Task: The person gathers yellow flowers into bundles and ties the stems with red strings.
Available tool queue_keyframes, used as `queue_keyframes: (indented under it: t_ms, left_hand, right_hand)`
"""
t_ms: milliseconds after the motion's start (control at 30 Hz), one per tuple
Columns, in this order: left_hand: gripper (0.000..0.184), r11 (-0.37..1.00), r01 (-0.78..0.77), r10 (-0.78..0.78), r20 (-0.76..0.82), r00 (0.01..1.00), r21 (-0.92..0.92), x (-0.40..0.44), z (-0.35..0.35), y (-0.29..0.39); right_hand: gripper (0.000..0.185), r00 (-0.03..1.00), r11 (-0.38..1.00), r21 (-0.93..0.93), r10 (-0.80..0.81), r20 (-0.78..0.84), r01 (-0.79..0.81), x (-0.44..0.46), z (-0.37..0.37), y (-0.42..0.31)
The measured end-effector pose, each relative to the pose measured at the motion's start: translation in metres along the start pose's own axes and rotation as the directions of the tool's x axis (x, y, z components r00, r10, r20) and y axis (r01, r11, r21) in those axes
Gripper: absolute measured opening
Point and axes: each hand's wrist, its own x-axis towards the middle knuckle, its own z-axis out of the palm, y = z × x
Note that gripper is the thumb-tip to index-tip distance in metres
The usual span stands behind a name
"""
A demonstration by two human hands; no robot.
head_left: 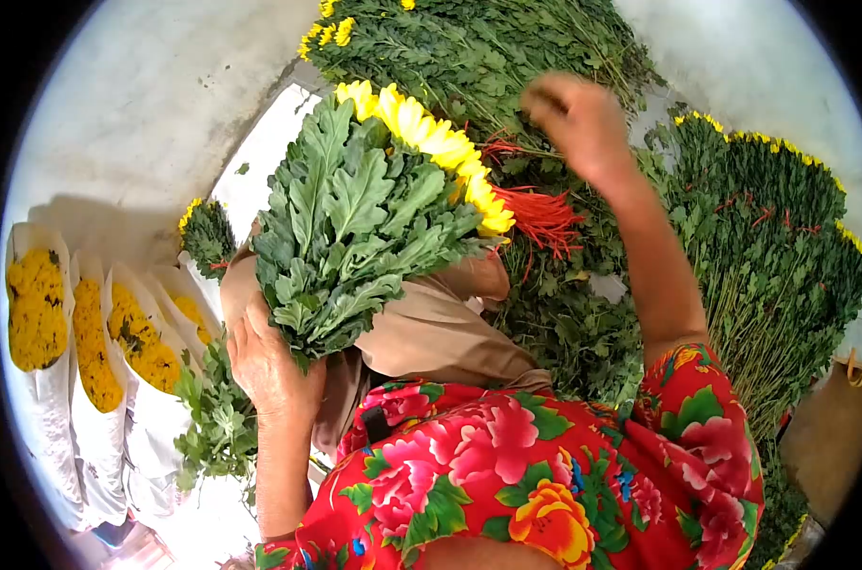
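Yellow-topped bunch [364, 214], head view: left of centre, held low in your left hand [277, 369]. Your right hand [578, 119] is blurred near the far heap [488, 52]; can't tell its grip. Red ties [543, 220] sit between bunch and right heap [754, 237]. Left, white sleeves [51, 427] hold yellow blooms [37, 309].

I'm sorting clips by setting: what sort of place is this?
Probably a flower-packing workspace: a leafy yellow-flowered bunch in the left hand, loose red strands, and white-wrapped yellow bunches.
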Motion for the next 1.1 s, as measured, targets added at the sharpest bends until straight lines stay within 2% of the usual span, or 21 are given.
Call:
queue_keyframes:
  t_ms: [33, 67, 100, 167, 233, 267, 333, 367, 433, 467, 567, 600, 667, 733, 767, 833, 867, 900, 967, 1067, 1100]
  left_hand:
    - [0.091, 1.000, -0.007, 0.007, 0.003, 1.000, -0.002, 0.001, 0.000, 0.000]
    - [0.088, 0.999, 0.039, -0.039, 0.043, 0.998, -0.020, 0.003, -0.001, -0.001]
    - [0.085, 0.996, 0.086, -0.083, 0.080, 0.993, -0.036, 0.006, 0.000, -0.003]
    - [0.076, 0.979, 0.168, -0.161, 0.067, 0.985, -0.117, 0.011, 0.001, -0.007]
    - [0.067, 0.943, 0.213, -0.204, 0.063, 0.977, -0.255, 0.018, -0.004, -0.002]
    - [0.067, 0.944, 0.216, -0.206, 0.064, 0.976, -0.250, 0.017, -0.002, -0.006]
    - [0.084, 0.973, 0.112, -0.098, 0.079, 0.992, -0.203, 0.014, 0.000, -0.020]
    - [0.084, 0.973, 0.113, -0.099, 0.075, 0.992, -0.200, 0.014, -0.002, -0.018]
    - [0.058, 0.947, 0.225, -0.211, 0.088, 0.974, -0.229, 0.016, -0.010, -0.005]
    - [0.060, 0.937, 0.223, -0.211, 0.074, 0.975, -0.270, 0.016, -0.010, -0.004]
    - [0.062, 0.942, 0.205, -0.197, 0.058, 0.979, -0.266, 0.015, -0.007, -0.007]
    - [0.067, 0.951, 0.206, -0.189, 0.091, 0.978, -0.231, 0.014, -0.008, -0.009]
    - [0.070, 0.946, 0.172, -0.159, 0.068, 0.985, -0.275, 0.013, -0.006, -0.010]
    - [0.077, 0.948, 0.129, -0.117, 0.058, 0.991, -0.292, 0.012, -0.005, -0.013]
    - [0.077, 0.947, 0.128, -0.117, 0.055, 0.992, -0.296, 0.011, -0.005, -0.013]
    - [0.075, 0.942, 0.102, -0.100, 0.023, 0.995, -0.321, 0.011, -0.003, -0.013]
    - [0.075, 0.940, 0.104, -0.102, 0.022, 0.994, -0.325, 0.012, -0.003, -0.013]
    - [0.074, 0.943, 0.128, -0.115, 0.060, 0.992, -0.306, 0.012, -0.003, -0.013]
    - [0.072, 0.948, 0.149, -0.128, 0.091, 0.988, -0.280, 0.012, -0.004, -0.013]
    - [0.067, 0.963, 0.097, -0.089, 0.041, 0.995, -0.252, 0.011, -0.004, -0.012]
    - [0.067, 0.963, 0.101, -0.094, 0.039, 0.995, -0.251, 0.012, -0.005, -0.011]
  right_hand:
    - [0.024, 0.967, 0.982, -0.113, 0.172, 0.190, -0.153, -0.018, 0.021, 0.029]
    - [0.022, 0.923, 0.976, -0.157, 0.194, 0.332, -0.148, -0.044, 0.060, 0.071]
    - [0.021, 0.838, 0.962, -0.231, 0.245, 0.487, -0.148, -0.069, 0.086, 0.076]
    - [0.022, 0.621, 0.879, -0.408, 0.467, 0.630, -0.247, -0.100, 0.134, 0.067]
    - [0.020, 0.747, 0.873, -0.311, 0.485, 0.456, -0.377, -0.136, 0.174, 0.066]
    - [0.020, 0.746, 0.875, -0.306, 0.482, 0.460, -0.376, -0.150, 0.193, 0.076]
    - [0.021, 0.852, 0.914, -0.147, 0.405, 0.332, -0.378, -0.167, 0.217, 0.087]
    - [0.021, 0.854, 0.916, -0.143, 0.401, 0.330, -0.375, -0.167, 0.219, 0.092]
    - [0.026, 0.825, 0.885, -0.083, 0.458, 0.331, -0.458, -0.162, 0.209, 0.097]
    - [0.026, 0.824, 0.862, 0.077, 0.447, 0.347, -0.501, -0.162, 0.200, 0.100]
    - [0.025, 0.854, 0.878, 0.076, 0.434, 0.286, -0.472, -0.160, 0.167, 0.100]
    - [0.022, 0.825, 0.897, -0.066, 0.428, 0.370, -0.436, -0.162, 0.149, 0.092]
    - [0.021, 0.665, 0.944, -0.292, 0.319, 0.675, -0.155, -0.195, 0.147, 0.109]
    - [0.021, 0.317, 0.897, -0.429, 0.377, 0.870, 0.109, -0.241, 0.151, 0.125]
    - [0.021, 0.320, 0.895, -0.433, 0.380, 0.868, 0.111, -0.240, 0.150, 0.123]
    - [0.024, 0.432, 0.865, -0.499, 0.430, 0.793, 0.054, -0.233, 0.142, 0.110]
    - [0.034, 0.588, 0.870, -0.482, 0.442, 0.677, -0.099, -0.219, 0.142, 0.105]
    - [0.034, 0.587, 0.870, -0.483, 0.441, 0.679, -0.096, -0.205, 0.145, 0.103]
    - [0.029, 0.821, 0.917, -0.158, 0.398, 0.409, -0.366, -0.182, 0.155, 0.102]
    - [0.031, 0.852, 0.956, 0.028, 0.248, 0.462, -0.294, -0.185, 0.204, 0.131]
    - [0.031, 0.852, 0.957, 0.029, 0.243, 0.464, -0.289, -0.182, 0.205, 0.127]
